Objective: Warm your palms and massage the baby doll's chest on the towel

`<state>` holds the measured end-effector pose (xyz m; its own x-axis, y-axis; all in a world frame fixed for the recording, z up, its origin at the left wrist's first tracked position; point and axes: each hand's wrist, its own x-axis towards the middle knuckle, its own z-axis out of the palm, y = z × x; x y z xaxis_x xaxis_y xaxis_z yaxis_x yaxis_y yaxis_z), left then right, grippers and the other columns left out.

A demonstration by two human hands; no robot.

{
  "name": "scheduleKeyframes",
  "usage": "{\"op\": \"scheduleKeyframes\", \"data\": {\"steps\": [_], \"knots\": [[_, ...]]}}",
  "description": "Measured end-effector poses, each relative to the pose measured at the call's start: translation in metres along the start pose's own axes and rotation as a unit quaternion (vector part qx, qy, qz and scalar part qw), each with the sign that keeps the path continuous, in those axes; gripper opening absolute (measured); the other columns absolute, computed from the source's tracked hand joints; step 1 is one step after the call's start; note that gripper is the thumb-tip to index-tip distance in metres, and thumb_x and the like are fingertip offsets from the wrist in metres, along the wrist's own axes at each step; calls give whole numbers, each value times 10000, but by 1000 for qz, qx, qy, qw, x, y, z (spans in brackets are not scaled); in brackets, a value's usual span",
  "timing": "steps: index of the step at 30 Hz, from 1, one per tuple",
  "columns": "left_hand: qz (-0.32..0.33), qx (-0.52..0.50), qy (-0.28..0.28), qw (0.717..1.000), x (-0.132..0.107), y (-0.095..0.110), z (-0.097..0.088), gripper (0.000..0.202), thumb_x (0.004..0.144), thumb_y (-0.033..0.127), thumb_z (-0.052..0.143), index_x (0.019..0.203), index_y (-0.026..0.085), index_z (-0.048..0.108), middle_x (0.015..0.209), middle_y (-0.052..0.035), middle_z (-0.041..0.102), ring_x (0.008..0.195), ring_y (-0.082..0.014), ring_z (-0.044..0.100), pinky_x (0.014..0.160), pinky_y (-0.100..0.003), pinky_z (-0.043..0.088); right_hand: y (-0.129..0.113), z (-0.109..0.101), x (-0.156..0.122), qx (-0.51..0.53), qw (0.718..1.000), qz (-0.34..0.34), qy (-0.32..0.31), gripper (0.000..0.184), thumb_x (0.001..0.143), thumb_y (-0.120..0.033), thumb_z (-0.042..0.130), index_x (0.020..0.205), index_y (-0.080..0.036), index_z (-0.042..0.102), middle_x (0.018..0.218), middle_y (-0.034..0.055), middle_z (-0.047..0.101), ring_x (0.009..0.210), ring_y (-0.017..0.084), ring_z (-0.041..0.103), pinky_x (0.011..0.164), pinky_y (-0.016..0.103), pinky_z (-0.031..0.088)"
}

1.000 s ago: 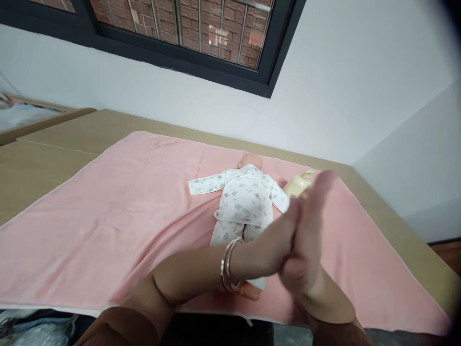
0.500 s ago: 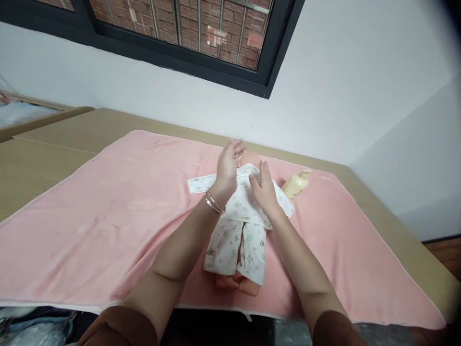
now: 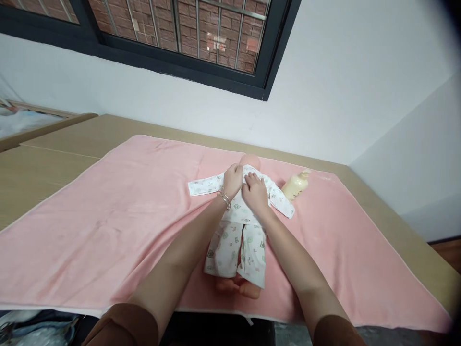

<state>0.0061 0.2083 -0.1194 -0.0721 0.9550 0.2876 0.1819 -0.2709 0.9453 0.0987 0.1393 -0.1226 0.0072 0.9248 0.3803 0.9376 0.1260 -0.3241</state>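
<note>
A baby doll lies on its back on a pink blanket, its head at the far end and its bare feet towards me. It wears a white patterned baby shirt with both sleeves spread out, and matching trousers. On the chest near the neckline, my left hand, with bracelets at the wrist, has its fingers curled in against the shirt. Beside it my right hand rests on the shirt front, fingers stretched and slightly apart. The hands hide part of the collar and the doll's chin.
The pink blanket covers much of a wooden table. A cream-coloured baby bottle lies by the doll's sleeve on the right. Behind the table stand a white wall and a dark-framed window. Bagged items lie below at the left.
Both hands have come down from above the doll onto the shirt's chest. The left fingers have curled in. The sleeve on the right now shows more fully.
</note>
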Motion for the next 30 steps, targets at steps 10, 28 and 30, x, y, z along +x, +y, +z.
{"op": "scheduleKeyframes", "data": {"steps": [10,28,30], "knots": [[93,110,-26,989,-12,-11,3,383,999,320,301,957,191,659,1009,-72,719,957,-187,649,899,-302,469,13,4,10,-26,996,-84,-16,455,970,-236,361,1396,-187,512,1497,97,451,1433,269,315,1198,487,169],[149,239,-48,958,-16,-15,9,318,944,231,380,1089,179,658,1215,-78,672,1190,-209,561,1101,-356,353,28,13,15,-2,998,16,65,421,981,-308,360,1299,-179,604,1430,91,531,1358,240,429,1170,410,249],[133,264,-32,955,-17,-15,10,325,913,204,394,1101,153,653,1223,-105,661,1195,-227,553,1097,-364,357,30,14,15,2,997,29,75,432,978,-322,362,1303,-167,601,1414,95,546,1353,240,430,1168,400,250]]}}
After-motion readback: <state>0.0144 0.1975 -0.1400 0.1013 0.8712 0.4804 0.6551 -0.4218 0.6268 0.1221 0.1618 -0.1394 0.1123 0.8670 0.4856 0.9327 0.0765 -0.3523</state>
